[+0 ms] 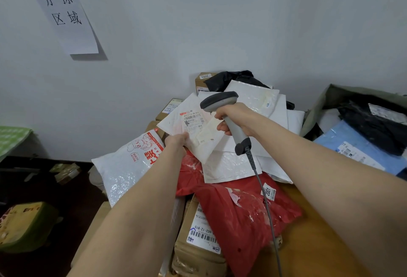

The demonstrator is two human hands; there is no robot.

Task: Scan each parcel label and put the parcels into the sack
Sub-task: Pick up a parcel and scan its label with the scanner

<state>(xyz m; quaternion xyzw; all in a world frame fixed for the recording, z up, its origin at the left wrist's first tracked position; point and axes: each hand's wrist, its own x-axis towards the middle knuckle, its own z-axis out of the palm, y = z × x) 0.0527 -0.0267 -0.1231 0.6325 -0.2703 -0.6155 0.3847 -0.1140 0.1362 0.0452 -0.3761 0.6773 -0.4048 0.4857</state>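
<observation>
1. as one parcel's scan is lined up, the left hand [177, 141] pinches the near corner of a white padded mailer [172, 122], tilting it up off the pile with its label [192, 120] turned toward the camera
2. the right hand [235, 120] is wrapped round the handle of a grey corded scanner [219, 100], whose head hangs at one o'clock of the label, apparently aimed down at the barcode
3. the sack [317, 109] stands open at three o'clock of the pile, with a blue parcel [352, 142] and dark bags inside; the mailer is not yet in it
4. below the mailer lie more white envelopes, a red bag [242, 210] at six o'clock and a bear-printed white bag [127, 166] at eight o'clock, with a taped carton [193, 254] under the red one
5. risks, as a judgement: the thin corner grip could let the mailer sag or twist so the barcode misses the beam; the scanner might read a neighbouring label instead; its cord [256, 171], trailing over the red bag, could drag loose parcels off the table [308, 243] when the arm swings toward the sack
</observation>
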